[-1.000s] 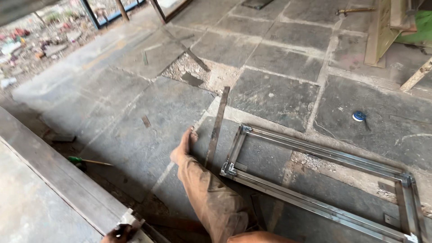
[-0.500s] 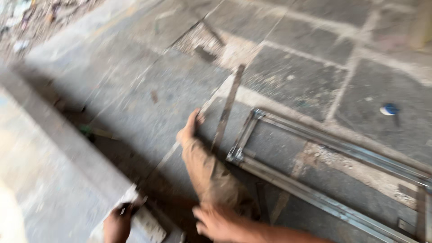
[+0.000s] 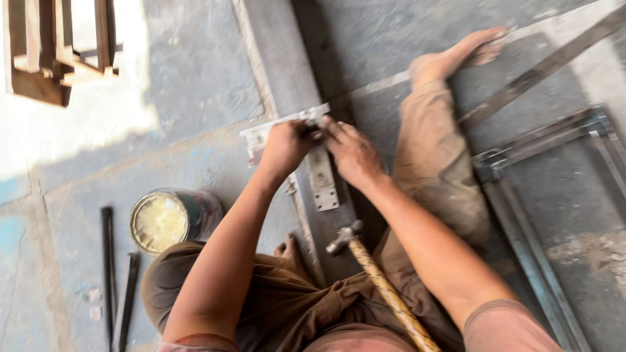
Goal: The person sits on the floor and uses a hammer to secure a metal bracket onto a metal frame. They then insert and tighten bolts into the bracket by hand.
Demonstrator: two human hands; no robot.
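I sit on a stone floor with my right leg stretched out. My left hand (image 3: 285, 145) grips the corner of a pale metal try square (image 3: 323, 186) that lies across a raised stone edge (image 3: 274, 72). My right hand (image 3: 352, 153) rests on the same square right beside it, fingers closed over the joint. A hammer (image 3: 365, 261) with a wooden handle leans between my legs, its head just below the square's blade.
An open tin of yellowish paste (image 3: 163, 220) stands by my left knee. Two dark rods (image 3: 107, 274) lie at the left. A metal frame (image 3: 521, 215) and a flat bar (image 3: 541, 68) lie to the right. A wooden frame (image 3: 59, 52) stands top left.
My view swung down and left from the metal frame to my lap. Both hands came together on the square at the stone edge.
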